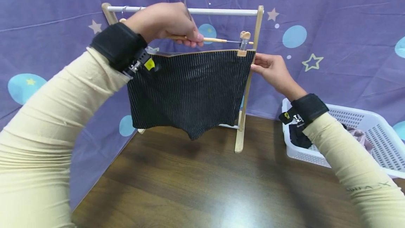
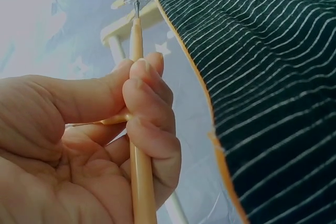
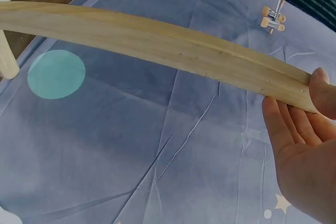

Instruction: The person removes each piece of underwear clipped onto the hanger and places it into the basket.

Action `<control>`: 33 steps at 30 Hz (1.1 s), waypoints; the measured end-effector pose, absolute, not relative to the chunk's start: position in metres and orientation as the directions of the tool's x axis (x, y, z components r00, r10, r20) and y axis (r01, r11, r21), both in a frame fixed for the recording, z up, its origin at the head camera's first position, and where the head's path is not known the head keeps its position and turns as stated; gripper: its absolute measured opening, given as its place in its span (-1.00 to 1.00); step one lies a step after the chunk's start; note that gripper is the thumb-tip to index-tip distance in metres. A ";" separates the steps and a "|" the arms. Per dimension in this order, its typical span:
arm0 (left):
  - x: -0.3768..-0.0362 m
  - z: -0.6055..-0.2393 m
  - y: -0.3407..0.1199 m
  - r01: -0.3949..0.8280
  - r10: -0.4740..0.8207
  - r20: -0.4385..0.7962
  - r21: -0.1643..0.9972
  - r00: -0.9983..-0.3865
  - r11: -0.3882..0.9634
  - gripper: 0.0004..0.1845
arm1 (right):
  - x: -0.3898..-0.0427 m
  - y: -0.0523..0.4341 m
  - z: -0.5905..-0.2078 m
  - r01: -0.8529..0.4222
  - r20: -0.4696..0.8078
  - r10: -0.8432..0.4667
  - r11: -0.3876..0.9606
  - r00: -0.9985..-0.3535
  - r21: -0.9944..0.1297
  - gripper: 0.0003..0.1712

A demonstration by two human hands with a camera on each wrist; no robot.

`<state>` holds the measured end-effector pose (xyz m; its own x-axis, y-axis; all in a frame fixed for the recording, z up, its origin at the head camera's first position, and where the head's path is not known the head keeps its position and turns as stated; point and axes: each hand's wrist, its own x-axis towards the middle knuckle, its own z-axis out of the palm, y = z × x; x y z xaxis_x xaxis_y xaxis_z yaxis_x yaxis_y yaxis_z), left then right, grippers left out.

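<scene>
My left hand [image 1: 172, 22] grips the wooden bar of a clip hanger [image 1: 215, 40], fingers curled round it. The hanger's metal hook rises above the rack's white rail. From the hanger hangs a dark garment with thin pale stripes [image 1: 190, 87], shaped like shorts, with a tan upper edge. A clip [image 1: 242, 45] pinches its right corner; the left corner is hidden behind my forearm. With thumb and fingers, my right hand [image 1: 275, 71] holds the rack's right wooden post [image 3: 157, 40], close beside the garment's edge.
The small clothes rack [image 1: 240, 140] stands on a brown wooden table [image 1: 177, 185]. Another hanger's hook [image 1: 124, 10] is on the rail at the left. At right sits a white plastic basket [image 1: 373, 119] with dark and pinkish cloth inside. A purple patterned curtain [image 1: 332, 17] hangs behind.
</scene>
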<state>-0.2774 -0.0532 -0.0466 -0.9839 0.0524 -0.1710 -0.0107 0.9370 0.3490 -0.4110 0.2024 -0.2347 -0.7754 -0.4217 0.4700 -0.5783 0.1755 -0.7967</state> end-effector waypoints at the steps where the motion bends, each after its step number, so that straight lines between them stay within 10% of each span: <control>1: -0.276 -0.048 -0.051 -0.005 0.059 -0.177 0.342 -0.982 0.940 -0.66 | -0.412 0.203 -0.234 -0.575 0.466 -0.426 0.171 -0.776 -0.800 -0.58; 33: -0.273 -0.142 -0.007 0.035 0.219 -0.264 0.562 -0.939 0.826 -0.77 | -0.415 0.222 -0.214 -0.468 0.270 -0.580 0.221 -0.768 -0.856 -0.53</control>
